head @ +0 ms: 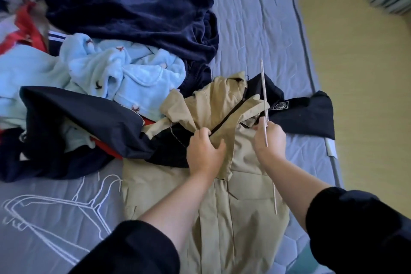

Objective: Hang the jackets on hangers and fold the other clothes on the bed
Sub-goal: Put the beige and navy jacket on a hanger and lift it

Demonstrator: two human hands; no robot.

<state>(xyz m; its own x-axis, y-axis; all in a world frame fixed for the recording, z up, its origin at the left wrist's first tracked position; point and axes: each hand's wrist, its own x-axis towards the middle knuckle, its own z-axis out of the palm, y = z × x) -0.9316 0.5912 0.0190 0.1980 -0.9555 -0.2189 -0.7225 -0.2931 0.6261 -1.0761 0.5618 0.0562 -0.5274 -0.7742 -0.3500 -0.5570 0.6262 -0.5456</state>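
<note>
A tan and black zip jacket (224,202) lies front up on the grey bed (255,18), collar away from me. My left hand (204,151) grips the tan front flap beside the zipper. My right hand (270,138) holds a thin white wire hanger (264,91) edge-on above the jacket's right shoulder; one end points up past the collar and the other reaches down over the chest. The jacket's black right sleeve (307,115) stretches toward the bed's edge.
Several white wire hangers (60,207) lie on the bed at lower left. A heap of clothes fills the left: a dark navy jacket (77,115), a light blue fleece (124,73), a navy plush garment (133,13), red fabric (26,26). The yellow floor (355,73) lies right.
</note>
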